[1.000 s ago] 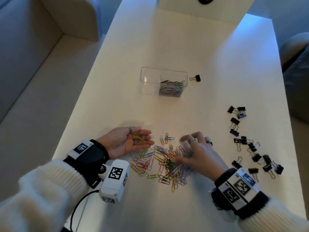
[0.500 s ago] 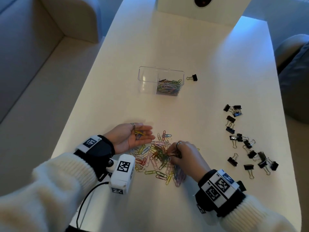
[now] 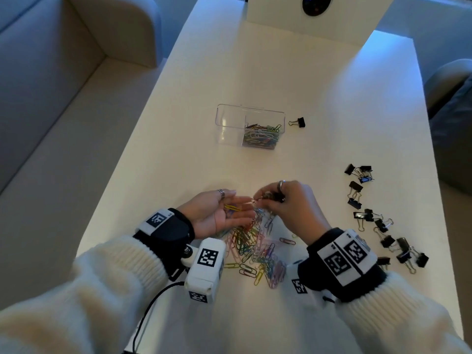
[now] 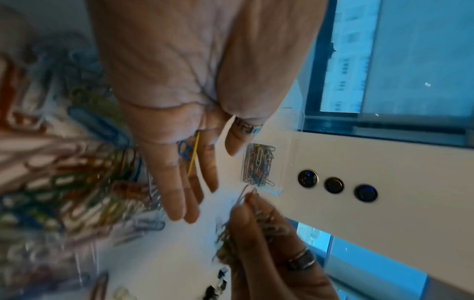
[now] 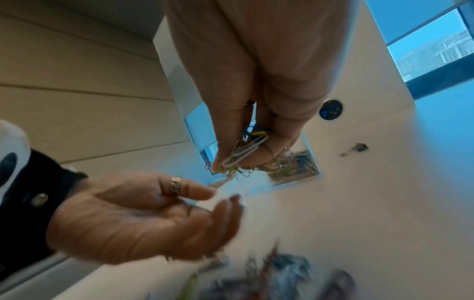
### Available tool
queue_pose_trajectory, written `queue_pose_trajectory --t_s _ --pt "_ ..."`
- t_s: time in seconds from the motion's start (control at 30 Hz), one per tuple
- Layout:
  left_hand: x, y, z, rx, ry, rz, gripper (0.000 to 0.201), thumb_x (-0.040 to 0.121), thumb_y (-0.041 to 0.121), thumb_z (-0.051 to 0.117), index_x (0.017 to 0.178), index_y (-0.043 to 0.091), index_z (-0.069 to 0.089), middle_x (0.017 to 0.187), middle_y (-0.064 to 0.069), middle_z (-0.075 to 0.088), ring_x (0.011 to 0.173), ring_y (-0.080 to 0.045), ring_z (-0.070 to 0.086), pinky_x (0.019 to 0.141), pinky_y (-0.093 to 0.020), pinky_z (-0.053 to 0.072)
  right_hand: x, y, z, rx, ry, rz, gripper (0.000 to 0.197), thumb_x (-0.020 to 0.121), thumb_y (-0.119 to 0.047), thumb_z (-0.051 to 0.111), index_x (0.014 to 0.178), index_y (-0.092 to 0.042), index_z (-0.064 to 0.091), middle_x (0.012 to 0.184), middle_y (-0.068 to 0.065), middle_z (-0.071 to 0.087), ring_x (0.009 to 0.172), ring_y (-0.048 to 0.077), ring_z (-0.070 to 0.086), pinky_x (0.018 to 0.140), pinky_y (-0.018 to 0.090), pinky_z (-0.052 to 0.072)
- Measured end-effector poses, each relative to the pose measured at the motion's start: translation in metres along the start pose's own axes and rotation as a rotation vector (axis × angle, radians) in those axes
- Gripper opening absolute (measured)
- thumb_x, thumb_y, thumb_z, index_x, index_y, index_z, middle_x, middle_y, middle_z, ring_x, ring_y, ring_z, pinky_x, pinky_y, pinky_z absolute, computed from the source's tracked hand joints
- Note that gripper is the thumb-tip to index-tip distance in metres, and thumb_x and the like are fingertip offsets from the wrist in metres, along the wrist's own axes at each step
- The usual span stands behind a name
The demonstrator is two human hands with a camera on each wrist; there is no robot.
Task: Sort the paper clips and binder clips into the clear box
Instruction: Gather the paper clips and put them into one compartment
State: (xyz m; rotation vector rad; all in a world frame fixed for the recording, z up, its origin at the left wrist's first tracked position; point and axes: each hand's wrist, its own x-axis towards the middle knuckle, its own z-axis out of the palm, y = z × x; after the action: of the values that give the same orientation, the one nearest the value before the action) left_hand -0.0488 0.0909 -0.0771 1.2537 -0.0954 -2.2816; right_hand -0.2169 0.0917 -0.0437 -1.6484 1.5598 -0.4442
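Observation:
My left hand lies palm up with straight fingers, and a yellow and a blue paper clip rest on it. Right beside its fingertips my right hand is lifted off the table and pinches a bunch of coloured paper clips. Below both hands a loose pile of coloured paper clips covers the white table. The clear box stands farther back; its right compartment holds paper clips, its left one looks bare. Several black binder clips lie scattered to the right.
One lone binder clip lies just right of the clear box. A white panel with round buttons stands at the table's far end. A beige sofa runs along the left, a grey seat on the right.
My right hand gathered clips from the pile, closed on a bunch and rose up and leftward to the left hand's fingertips. The left hand stayed palm up.

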Motion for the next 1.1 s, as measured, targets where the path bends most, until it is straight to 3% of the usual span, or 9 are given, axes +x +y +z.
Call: queue_pose_trajectory --t_s 0.13,0.27,0.37,0.43,0.6,0.7,0.83,0.97,1.1 --pt "0.005 -0.004 0.014 -0.083 -0.118 -0.057 0.044 0.098 0.027 0.03 0.098 -0.005 0.058 0.088 -0.022 0.067 0.078 -0.031 0.069 0.072 -0.038 0.057 0.013 -0.021 0.003 0.006 0.04 -0.09 0.009 0.076 -0.011 0.071 0.083 -0.016 0.072 0.076 -0.006 0.064 0.071 0.003 0.058 0.068 0.005 0.045" --pt "0.006 0.002 0.024 -0.145 -0.145 0.023 0.029 0.091 0.013 0.036 0.08 0.001 0.06 0.069 -0.01 0.063 0.058 -0.018 0.064 0.059 -0.028 0.058 0.012 -0.022 0.014 -0.015 0.053 -0.178 0.011 0.076 -0.006 0.069 0.083 -0.013 0.072 0.079 0.002 0.068 0.073 0.011 0.062 0.077 0.021 0.052" --pt "0.007 0.008 0.028 -0.158 -0.124 0.035 0.028 0.083 0.007 0.035 0.064 0.004 0.055 0.059 -0.003 0.05 0.041 -0.008 0.042 0.049 -0.011 0.036 0.008 -0.018 0.015 -0.112 0.054 -0.394 0.013 0.072 -0.009 0.072 0.085 -0.011 0.073 0.083 0.004 0.07 0.075 0.015 0.063 0.077 0.027 0.052" --pt "0.007 0.01 0.03 -0.1 -0.099 0.047 0.03 0.082 0.009 0.038 0.06 0.003 0.058 0.057 -0.005 0.05 0.047 -0.011 0.041 0.051 -0.015 0.032 0.006 -0.015 0.013 -0.161 0.025 -0.489 0.017 0.072 -0.014 0.072 0.089 -0.012 0.072 0.087 0.004 0.069 0.078 0.019 0.065 0.076 0.029 0.053" --pt "0.006 0.018 0.033 -0.13 -0.084 0.059 0.031 0.09 0.013 0.034 0.077 -0.002 0.058 0.07 -0.013 0.06 0.058 -0.016 0.058 0.057 -0.023 0.051 0.006 -0.016 -0.006 -0.153 0.147 -0.61 0.021 0.08 -0.031 0.061 0.091 -0.017 0.071 0.093 -0.004 0.07 0.088 0.008 0.062 0.085 0.033 0.048" --pt "0.007 0.026 0.034 -0.175 -0.102 0.065 0.04 0.092 0.015 0.037 0.078 -0.007 0.067 0.076 -0.019 0.067 0.063 -0.023 0.068 0.063 -0.031 0.059 0.016 -0.016 -0.026 -0.052 0.285 -0.572 0.021 0.085 -0.032 0.056 0.094 -0.018 0.069 0.092 -0.013 0.066 0.086 0.0 0.06 0.085 0.03 0.049" --pt "0.007 0.046 0.046 -0.152 -0.1 0.118 0.046 0.093 0.012 0.035 0.071 -0.004 0.072 0.073 -0.018 0.069 0.062 -0.023 0.07 0.063 -0.031 0.058 0.056 -0.01 -0.052 0.019 0.362 -0.379 0.022 0.089 -0.028 0.055 0.108 -0.019 0.061 0.107 -0.003 0.064 0.096 -0.002 0.055 0.085 0.01 0.042" --pt "0.009 0.077 0.061 -0.164 -0.113 0.201 0.047 0.094 0.012 0.033 0.074 -0.007 0.071 0.075 -0.019 0.07 0.065 -0.025 0.071 0.066 -0.032 0.058 0.1 0.005 -0.067 -0.214 0.09 -0.214 0.063 0.082 -0.027 0.065 0.137 -0.021 0.034 0.139 0.003 0.039 0.126 0.017 0.036 0.104 0.03 0.028" --pt "0.018 0.105 0.079 -0.166 -0.093 0.223 0.046 0.096 0.012 0.03 0.078 -0.01 0.067 0.081 -0.021 0.068 0.071 -0.031 0.069 0.072 -0.036 0.057 0.122 0.013 -0.068 -0.292 -0.047 -0.174 0.082 0.077 -0.017 0.07 0.144 -0.015 0.022 0.147 0.005 0.03 0.134 0.018 0.025 0.108 0.025 0.02"
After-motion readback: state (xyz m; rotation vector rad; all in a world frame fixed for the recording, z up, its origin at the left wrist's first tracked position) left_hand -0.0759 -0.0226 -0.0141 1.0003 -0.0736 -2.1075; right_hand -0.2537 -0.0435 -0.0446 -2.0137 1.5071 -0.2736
